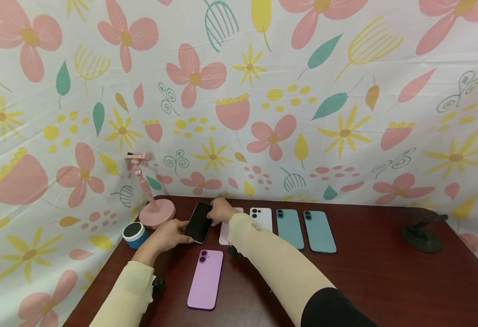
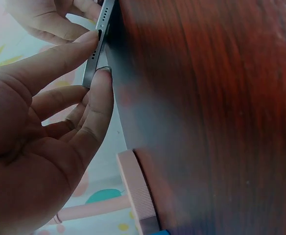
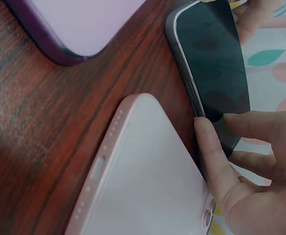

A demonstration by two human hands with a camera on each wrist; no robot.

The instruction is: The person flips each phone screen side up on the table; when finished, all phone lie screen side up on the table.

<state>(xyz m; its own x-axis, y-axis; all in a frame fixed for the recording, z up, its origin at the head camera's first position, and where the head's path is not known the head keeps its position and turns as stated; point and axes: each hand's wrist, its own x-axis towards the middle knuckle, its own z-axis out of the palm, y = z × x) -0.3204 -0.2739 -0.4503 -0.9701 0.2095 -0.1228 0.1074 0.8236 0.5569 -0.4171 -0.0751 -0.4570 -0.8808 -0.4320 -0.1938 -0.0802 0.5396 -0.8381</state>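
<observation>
A smartphone with a black screen (image 1: 198, 223) faces up near the back left of the table, held between both hands. At its lower left, my left hand (image 1: 168, 235) pinches the end with the charging port, thumb on the edge, as the left wrist view shows. My right hand (image 1: 221, 211) grips the upper right, one fingertip along the side edge and another over the dark glass (image 3: 214, 63). Beside it, a pale pink phone (image 3: 143, 166) lies back up, partly covered by the right hand and sleeve in the head view. A purple phone (image 1: 205, 279) lies back up in front.
Rightward in the row are a white phone (image 1: 262, 219) and two blue phones, the nearer (image 1: 290, 229) and the farther (image 1: 320, 231). A pink phone stand (image 1: 157, 213) and a blue jar (image 1: 135, 235) stand left. A black stand (image 1: 420, 237) is far right. Floral cloth hangs behind.
</observation>
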